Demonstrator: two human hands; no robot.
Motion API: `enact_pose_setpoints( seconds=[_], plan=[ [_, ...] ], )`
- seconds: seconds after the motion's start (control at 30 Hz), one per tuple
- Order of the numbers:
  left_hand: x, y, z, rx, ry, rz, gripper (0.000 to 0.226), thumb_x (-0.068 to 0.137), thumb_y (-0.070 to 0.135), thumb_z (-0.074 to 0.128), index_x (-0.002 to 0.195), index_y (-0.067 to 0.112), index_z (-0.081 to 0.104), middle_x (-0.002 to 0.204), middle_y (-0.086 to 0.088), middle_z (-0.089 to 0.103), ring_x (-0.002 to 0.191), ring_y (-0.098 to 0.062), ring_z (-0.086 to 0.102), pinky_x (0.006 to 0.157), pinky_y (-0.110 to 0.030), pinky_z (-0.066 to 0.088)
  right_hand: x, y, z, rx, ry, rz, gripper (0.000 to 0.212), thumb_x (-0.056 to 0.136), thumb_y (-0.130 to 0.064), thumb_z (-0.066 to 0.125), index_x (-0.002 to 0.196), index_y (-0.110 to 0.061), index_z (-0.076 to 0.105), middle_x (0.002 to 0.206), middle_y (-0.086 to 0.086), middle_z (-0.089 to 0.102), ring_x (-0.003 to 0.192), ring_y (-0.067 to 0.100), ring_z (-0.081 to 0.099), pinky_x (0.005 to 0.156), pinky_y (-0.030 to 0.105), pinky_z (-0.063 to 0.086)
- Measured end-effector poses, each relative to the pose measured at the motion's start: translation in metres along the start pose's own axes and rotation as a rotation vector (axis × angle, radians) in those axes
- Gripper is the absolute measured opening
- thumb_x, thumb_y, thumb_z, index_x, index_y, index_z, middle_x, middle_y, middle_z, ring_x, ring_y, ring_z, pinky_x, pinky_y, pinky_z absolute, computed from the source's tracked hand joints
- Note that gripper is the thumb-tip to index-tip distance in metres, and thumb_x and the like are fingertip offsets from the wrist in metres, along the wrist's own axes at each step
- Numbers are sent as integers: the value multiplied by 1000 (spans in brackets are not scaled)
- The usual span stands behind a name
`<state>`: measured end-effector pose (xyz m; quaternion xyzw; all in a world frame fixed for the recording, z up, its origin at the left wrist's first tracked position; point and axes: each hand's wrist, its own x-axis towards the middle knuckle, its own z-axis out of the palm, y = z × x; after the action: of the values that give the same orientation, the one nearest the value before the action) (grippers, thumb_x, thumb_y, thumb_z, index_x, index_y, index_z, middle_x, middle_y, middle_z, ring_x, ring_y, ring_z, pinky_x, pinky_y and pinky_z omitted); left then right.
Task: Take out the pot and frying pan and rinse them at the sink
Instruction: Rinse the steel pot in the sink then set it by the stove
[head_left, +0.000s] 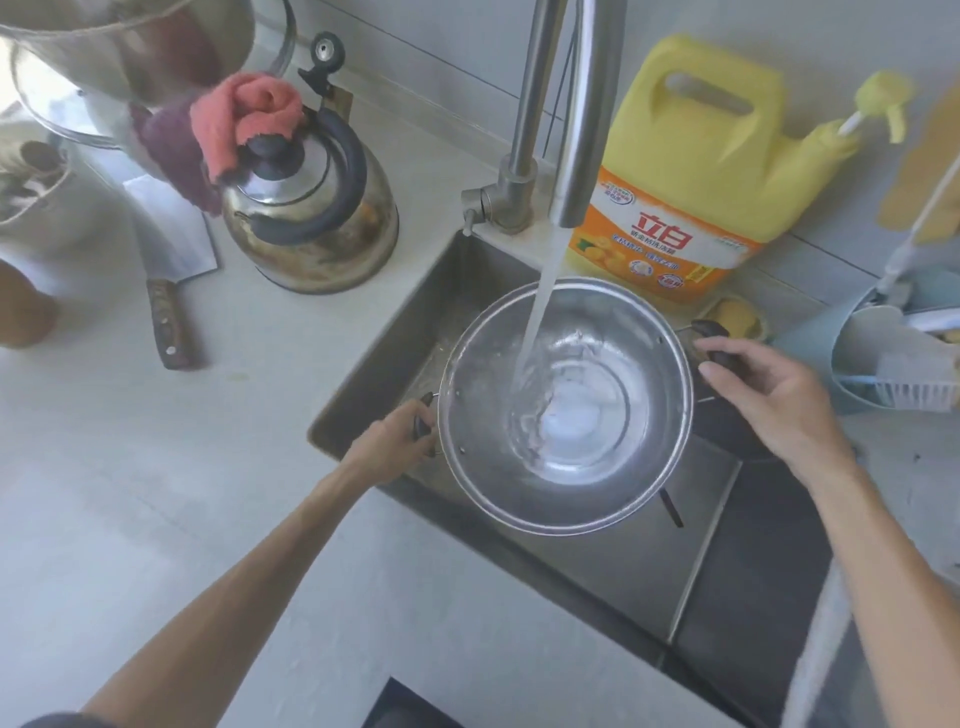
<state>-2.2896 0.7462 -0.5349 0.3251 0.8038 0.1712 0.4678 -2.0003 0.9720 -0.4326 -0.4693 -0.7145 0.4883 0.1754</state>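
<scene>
A shiny steel pot (623, 483) is held over the sink (395, 332), and water from the tap (587, 114) streams into it and pools at the bottom. My left hand (395, 439) grips the pot's dark left handle. My right hand (763, 395) reaches to the pot's dark right handle (711, 328); its fingers curl round the handle's near end. A dark pan shape (727, 431) lies in the sink under the pot's right side, mostly hidden.
A kettle (317, 208) with a pink cloth stands left of the sink. A cleaver (171, 260) lies on the counter. A yellow detergent jug (691, 171) stands behind the sink. A blue basket with a brush (893, 364) sits at the right.
</scene>
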Motion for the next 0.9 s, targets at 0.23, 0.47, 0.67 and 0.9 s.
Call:
enact_pose_setpoints(
  seconds=[0.23, 0.47, 0.67, 0.9],
  plan=[
    [-9, 15, -19, -104, 453, 195, 12, 88, 27, 54, 90, 38, 50, 72, 23, 62, 66, -1, 57, 73, -34, 47, -19, 31, 11, 79, 131, -15, 27, 84, -5, 64, 79, -31, 59, 76, -21, 63, 73, -3, 55, 73, 7, 43],
    [-43, 45, -81, 94, 651, 533, 26, 76, 20, 61, 95, 36, 72, 67, 10, 62, 66, -10, 58, 71, -19, 47, -45, 86, 85, 243, 12, 351, 24, 88, 0, 56, 81, -22, 51, 70, -15, 67, 69, 6, 58, 65, 13, 47],
    [-39, 35, -96, 45, 418, 240, 22, 74, 20, 62, 78, 40, 73, 58, 8, 67, 56, -8, 59, 64, -19, 47, -44, 79, 78, 320, -27, 433, 10, 88, -11, 60, 88, -19, 66, 72, -4, 67, 62, 11, 54, 54, 12, 44],
    [-19, -15, -21, 90, 114, 41, 13, 84, 36, 57, 74, 43, 55, 62, 13, 65, 61, -9, 58, 62, -29, 48, -2, 18, 16, 88, -31, 131, 19, 82, -15, 68, 80, -34, 67, 75, -22, 69, 66, -5, 59, 65, 7, 46]
  ],
)
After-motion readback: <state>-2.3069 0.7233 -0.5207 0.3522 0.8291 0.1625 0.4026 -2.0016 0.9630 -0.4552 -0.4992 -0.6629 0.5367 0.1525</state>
